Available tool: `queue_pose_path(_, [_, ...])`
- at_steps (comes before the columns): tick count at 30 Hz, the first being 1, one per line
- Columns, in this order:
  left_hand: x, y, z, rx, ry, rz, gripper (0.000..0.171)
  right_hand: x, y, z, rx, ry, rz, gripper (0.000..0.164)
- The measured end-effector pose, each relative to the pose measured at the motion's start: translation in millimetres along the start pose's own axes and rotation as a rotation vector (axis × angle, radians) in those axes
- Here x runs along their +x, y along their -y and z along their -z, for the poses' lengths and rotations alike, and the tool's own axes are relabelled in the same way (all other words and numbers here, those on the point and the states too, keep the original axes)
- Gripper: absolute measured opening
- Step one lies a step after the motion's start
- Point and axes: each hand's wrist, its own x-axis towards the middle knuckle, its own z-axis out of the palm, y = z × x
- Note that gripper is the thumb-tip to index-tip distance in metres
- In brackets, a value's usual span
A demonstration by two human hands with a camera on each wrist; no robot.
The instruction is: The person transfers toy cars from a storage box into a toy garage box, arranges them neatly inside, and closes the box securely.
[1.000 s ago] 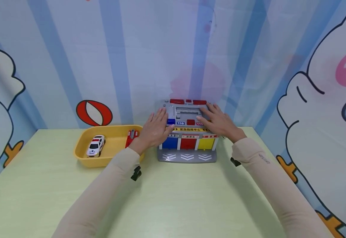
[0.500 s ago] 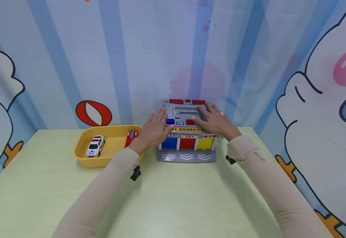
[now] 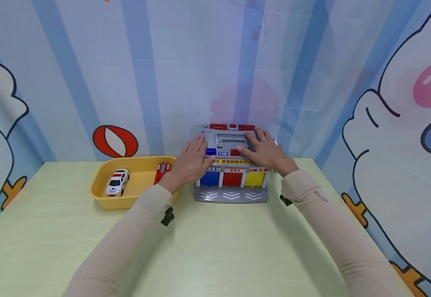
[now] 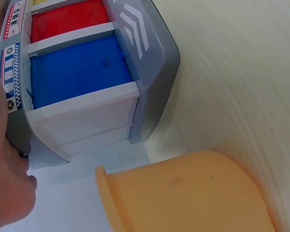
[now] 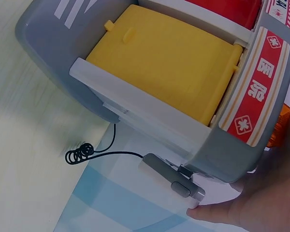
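A toy station (image 3: 233, 161) is standing near the far edge of the worktop (image 3: 215, 251), right of its middle. The left hand (image 3: 188, 166) is resting along the roof's left end, fingers straight; the right hand (image 3: 268, 153) is resting at the other end, fingers spread. They're keeping well apart, neither gripping. Uneven pressure could, I'd say, skid or tip it, and a stray right fingertip might knock the corded handset (image 5: 171, 178) loose.

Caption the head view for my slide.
Left hand and right hand rest on a toy garage beside a yellow tray.
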Motion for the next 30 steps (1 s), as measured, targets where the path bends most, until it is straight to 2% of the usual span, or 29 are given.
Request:
queue_pose_path(12, [-1.5, 3.1, 1.2, 0.004, -0.008, 0.007, 0.077, 3.4, 3.3, 0.8, 0.012, 0.002, 0.007, 0.084])
queue_pose_path(30, [-1.4, -0.3, 1.0, 0.006, -0.016, 0.012, 0.077, -0.3, 3.2, 5.1, 0.022, 0.022, 0.012, 0.081])
